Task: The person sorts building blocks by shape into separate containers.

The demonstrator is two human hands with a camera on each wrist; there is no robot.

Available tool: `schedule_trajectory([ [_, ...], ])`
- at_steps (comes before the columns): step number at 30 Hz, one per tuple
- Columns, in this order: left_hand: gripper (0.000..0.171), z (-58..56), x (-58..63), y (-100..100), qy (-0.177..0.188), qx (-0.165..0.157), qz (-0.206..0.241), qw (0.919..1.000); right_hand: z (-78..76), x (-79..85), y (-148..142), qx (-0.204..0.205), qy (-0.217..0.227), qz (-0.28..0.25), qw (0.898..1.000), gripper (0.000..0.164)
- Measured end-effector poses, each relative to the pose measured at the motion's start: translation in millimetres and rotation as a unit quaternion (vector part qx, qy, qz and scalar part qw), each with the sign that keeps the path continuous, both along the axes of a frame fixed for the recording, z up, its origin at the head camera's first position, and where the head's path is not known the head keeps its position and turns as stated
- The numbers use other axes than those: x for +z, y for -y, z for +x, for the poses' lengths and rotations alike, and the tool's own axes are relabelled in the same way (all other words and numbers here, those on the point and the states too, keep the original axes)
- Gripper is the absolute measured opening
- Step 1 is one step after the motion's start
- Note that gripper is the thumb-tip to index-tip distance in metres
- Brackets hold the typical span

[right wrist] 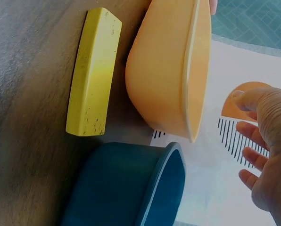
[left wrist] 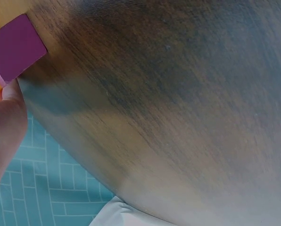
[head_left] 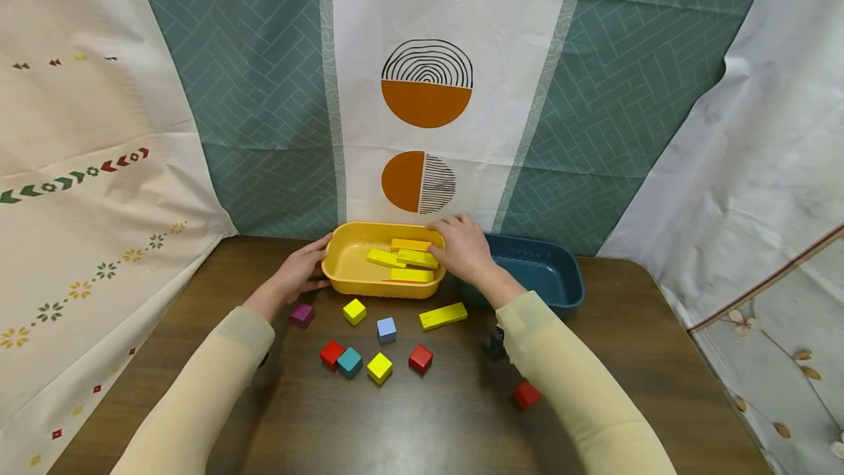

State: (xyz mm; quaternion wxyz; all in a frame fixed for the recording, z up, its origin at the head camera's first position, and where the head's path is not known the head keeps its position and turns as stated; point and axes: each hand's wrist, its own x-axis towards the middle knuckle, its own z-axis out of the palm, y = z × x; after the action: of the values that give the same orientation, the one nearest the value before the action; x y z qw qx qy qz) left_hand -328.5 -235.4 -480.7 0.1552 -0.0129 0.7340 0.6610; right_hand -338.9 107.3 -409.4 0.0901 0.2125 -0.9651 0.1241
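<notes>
My left hand (head_left: 293, 273) lies against the left end of a yellow plastic tub (head_left: 356, 287), its fingers and thumb spread along the outside. Several yellow bar-shaped blocks (head_left: 417, 259) lie inside that tub, toward its right. Over the tub's right end is my right hand (head_left: 467, 249); in the right wrist view its fingers are loosely bent, apart from the rim, with nothing between them. A loose yellow bar block (right wrist: 94, 73) rests on the table in front of the tub. Close to my left wrist sits a purple cube (head_left: 302, 315), also large in the left wrist view.
A dark blue tub (head_left: 557, 281) stands right of the yellow one, partly behind my right forearm. In front are yellow cubes (head_left: 354, 311), a light blue cube (head_left: 386, 330), a teal cube (head_left: 350, 362) and red cubes (head_left: 420, 359). Patterned cloth (head_left: 277, 94) hangs behind the table.
</notes>
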Motion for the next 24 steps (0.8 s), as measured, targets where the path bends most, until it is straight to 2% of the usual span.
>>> schedule_trajectory([
  [9, 0.055, -0.2, 0.4, 0, 0.001, -0.001, -0.001, 1.0, 12.7, 2.9, -7, 0.03, -0.026, 0.001, 0.999, 0.039],
  [24, 0.056, 1.9, 1.9, -2, 0.001, -0.001, -0.006, 1.0, 44.4, 3.5, -30, 0.093, -0.057, -0.003, 0.994, 0.038],
])
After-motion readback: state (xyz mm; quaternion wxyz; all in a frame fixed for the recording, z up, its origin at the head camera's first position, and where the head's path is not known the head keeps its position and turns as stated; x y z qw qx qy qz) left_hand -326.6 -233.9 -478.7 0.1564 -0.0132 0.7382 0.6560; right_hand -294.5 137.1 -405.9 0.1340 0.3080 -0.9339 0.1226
